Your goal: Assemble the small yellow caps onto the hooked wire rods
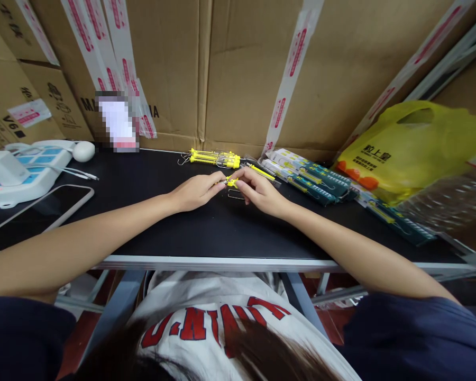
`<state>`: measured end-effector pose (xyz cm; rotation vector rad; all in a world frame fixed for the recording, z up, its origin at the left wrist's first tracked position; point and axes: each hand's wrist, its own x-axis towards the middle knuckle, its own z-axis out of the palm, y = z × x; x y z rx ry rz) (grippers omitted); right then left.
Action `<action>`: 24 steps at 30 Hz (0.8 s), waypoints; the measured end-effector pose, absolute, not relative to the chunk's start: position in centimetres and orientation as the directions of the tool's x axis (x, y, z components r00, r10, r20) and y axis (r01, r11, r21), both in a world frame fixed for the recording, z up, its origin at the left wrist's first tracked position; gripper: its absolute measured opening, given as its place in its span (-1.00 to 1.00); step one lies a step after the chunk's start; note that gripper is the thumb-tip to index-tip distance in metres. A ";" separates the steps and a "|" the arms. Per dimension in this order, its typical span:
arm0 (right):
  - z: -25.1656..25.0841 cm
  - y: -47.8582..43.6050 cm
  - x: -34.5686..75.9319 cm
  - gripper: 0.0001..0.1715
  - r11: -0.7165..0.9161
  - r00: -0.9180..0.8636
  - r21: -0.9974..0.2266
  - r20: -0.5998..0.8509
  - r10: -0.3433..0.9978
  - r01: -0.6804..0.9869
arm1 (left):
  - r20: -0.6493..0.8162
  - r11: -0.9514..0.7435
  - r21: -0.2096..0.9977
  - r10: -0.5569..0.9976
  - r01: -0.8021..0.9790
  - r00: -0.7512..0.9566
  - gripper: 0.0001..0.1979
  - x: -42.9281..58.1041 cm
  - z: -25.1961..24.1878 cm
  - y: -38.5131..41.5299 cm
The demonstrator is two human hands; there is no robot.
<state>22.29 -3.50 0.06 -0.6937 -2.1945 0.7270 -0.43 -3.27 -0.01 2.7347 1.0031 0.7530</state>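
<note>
While the left hand (196, 192) pinches one side of a small, bright yellow plastic piece (232, 183), the right hand (263, 193) pinches the other side, so the two hands are close together. The piece is over the flat black table (206, 233), near a bundle of yellow sticks with silver metal hooks (214, 158).

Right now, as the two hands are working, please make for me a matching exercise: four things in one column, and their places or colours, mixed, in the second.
Things
1. small yellow piece
2. power strip
3. plastic bag
4. yellow bundle

Places or colours
A. see-through yellow with dark printing, at the right
B. beyond the hands, near the cardboard
C. at the fingertips of the left hand and the right hand
D. white and blue, at the left

Pairs: 1-C, 2-D, 3-A, 4-B
</note>
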 end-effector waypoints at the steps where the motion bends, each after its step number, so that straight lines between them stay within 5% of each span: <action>1: 0.0 -3.5 22.3 -0.64 0.698 -0.601 -0.668 0.454 0.658 0.260 | 0.413 -0.773 0.283 0.632 0.567 0.655 -0.62 -0.4 0.0 -3.2; 24: -0.2 -3.2 22.4 -0.85 0.800 -0.642 -0.430 0.482 0.596 0.419 | 0.400 -0.795 0.292 0.606 0.532 0.687 -0.63 -0.4 -0.2 -3.0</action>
